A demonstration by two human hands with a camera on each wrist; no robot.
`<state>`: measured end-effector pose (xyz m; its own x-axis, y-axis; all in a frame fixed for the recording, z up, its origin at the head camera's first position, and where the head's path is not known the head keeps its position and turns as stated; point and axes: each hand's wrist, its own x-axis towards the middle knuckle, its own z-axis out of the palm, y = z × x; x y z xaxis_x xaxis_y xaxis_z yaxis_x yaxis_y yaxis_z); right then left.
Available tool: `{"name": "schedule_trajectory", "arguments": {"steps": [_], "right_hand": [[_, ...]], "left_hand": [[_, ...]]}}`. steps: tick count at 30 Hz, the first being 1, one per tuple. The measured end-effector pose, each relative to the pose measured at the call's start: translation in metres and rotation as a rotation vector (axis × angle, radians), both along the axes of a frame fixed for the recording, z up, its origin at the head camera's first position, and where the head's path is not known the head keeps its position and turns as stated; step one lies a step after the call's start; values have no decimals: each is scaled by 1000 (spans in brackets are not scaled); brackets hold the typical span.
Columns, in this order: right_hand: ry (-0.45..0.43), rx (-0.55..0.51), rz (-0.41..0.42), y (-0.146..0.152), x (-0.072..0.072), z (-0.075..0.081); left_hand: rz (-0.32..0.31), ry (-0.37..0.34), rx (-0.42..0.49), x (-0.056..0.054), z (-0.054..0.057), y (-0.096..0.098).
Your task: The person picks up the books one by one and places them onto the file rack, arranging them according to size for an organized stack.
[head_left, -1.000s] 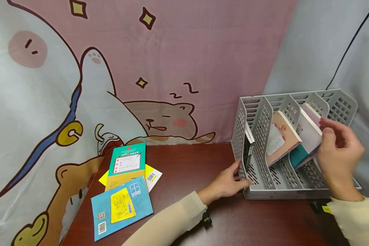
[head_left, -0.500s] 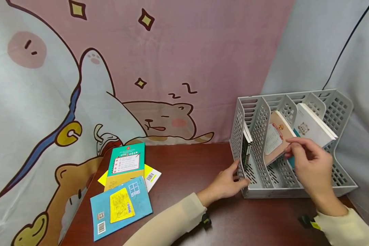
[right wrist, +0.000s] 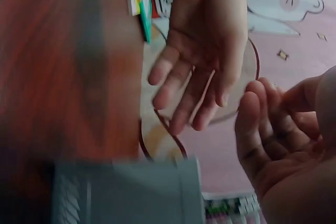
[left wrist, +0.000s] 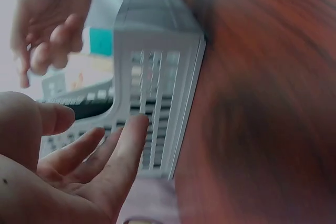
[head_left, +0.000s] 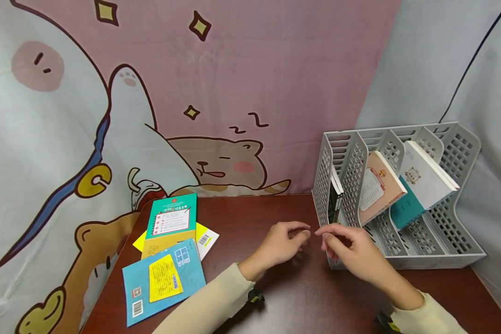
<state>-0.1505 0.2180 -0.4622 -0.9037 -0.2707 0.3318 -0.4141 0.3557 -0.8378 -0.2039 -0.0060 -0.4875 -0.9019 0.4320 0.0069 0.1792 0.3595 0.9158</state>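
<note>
In the head view my left hand [head_left: 277,246] hovers over the table, just left of a grey desktop file rack [head_left: 405,262]. My right hand [head_left: 355,250] is in front of the rack's left end, fingertips close to those of the left. Both hands hold nothing, fingers loosely bent. Inside the rack, a dark-covered book [head_left: 335,199] stands in the leftmost slot. A peach book [head_left: 377,188] leans in the slot beside it. Farther right, a white-and-teal book [head_left: 427,178] tilts to the right. The right wrist view shows the left hand [right wrist: 205,66] with fingers spread.
On the table's left side lie a blue book [head_left: 192,273] with a yellow panel, a green-and-yellow book [head_left: 171,221] and a yellow-and-white one [head_left: 208,237] partly beneath them. A patterned pink cloth [head_left: 275,69] hangs behind the table [head_left: 250,213].
The right hand has left the books in the rack and come left and forward. The left hand has let go of the rack's left side. The white-and-teal book leans farther right.
</note>
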Motion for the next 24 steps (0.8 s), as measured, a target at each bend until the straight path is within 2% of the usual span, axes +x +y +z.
{"name": "schedule_trajectory", "arguments": {"steps": [5, 12, 17, 21, 24], "right_hand": [[-123, -35, 105, -23, 5, -11], [-266, 22, 160, -50, 8, -29], [-384, 17, 218, -72, 6, -40], [-461, -7, 270, -97, 1, -45], [-477, 13, 295, -119, -2, -51]], "left_hand": [[58, 16, -29, 4, 5, -39], [132, 8, -99, 16, 7, -101], [261, -18, -118, 26, 5, -147], [370, -87, -130, 37, 4, -182], [444, -133, -150, 45, 3, -208]]}}
